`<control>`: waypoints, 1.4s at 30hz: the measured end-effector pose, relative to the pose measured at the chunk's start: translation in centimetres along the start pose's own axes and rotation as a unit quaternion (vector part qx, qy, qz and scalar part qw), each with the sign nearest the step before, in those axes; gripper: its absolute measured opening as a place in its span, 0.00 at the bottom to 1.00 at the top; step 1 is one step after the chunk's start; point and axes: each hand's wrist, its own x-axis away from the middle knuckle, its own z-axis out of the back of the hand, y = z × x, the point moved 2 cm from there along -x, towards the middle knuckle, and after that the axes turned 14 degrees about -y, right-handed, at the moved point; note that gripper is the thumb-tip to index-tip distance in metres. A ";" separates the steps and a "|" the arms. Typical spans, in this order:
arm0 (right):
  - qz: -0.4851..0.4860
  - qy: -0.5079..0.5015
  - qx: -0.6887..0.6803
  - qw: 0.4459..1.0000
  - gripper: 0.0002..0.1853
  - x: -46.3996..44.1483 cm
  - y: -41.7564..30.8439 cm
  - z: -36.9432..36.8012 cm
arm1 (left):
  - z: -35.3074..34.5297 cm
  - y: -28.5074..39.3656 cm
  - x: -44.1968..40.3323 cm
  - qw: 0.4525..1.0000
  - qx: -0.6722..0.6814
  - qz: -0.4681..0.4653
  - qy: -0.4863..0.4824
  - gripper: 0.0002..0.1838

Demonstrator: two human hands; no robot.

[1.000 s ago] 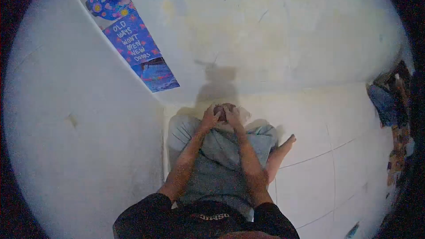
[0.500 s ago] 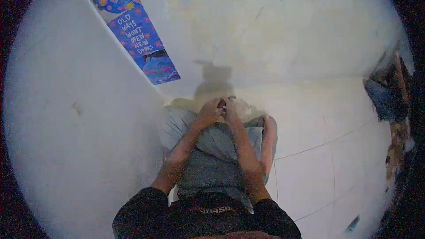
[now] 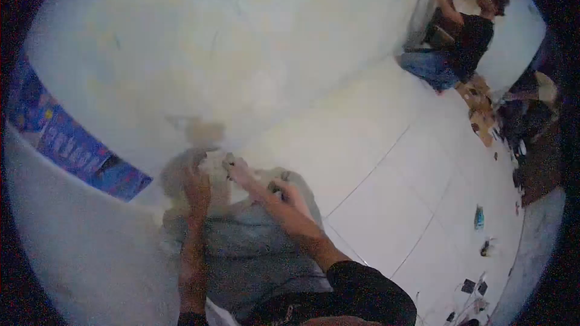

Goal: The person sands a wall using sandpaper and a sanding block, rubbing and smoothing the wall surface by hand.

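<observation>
We see two bare hands low in the frame, reaching forward over loose grey trousers whose cloth lies in soft folds. The left hand points away from the body, its fingers bunched and blurred, so we cannot tell whether they hold anything. The right hand stretches across towards it, the two well apart; at its fingertips we make out a small dark piece, roundish and smeared, though we cannot tell how tightly the fingers meet on it. Between the hands we find a pale, crumpled-looking piece, too hazy for us to name its material. Behind the right forearm we notice a bare foot, and at the shoulder a plain black sleeve. The floor is smooth, whitish tile, scored by thin dark seams, and it meets a matt wall mottled with faint yellow. On the left we see a flat blue poster strip, bent by the lens. At upper right another person sits in a dark top and blue denim, and lower down a slim bluish bottle stands or lies on the tile; we cannot tell which.
</observation>
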 end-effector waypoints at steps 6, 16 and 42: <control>0.012 -0.011 0.010 1.000 0.16 4.1 -3.1 0.6 | -4.6 -3.1 2.0 0.890 -0.348 -0.290 -0.051 0.33; -0.009 0.027 0.056 0.998 0.14 18.3 -9.6 5.8 | -4.0 -6.1 -1.9 0.876 -0.363 -0.309 -0.074 0.38; 0.037 0.094 0.130 0.986 0.13 16.8 -13.9 9.4 | 4.9 -7.8 -7.6 0.818 -0.454 -0.300 -0.189 0.32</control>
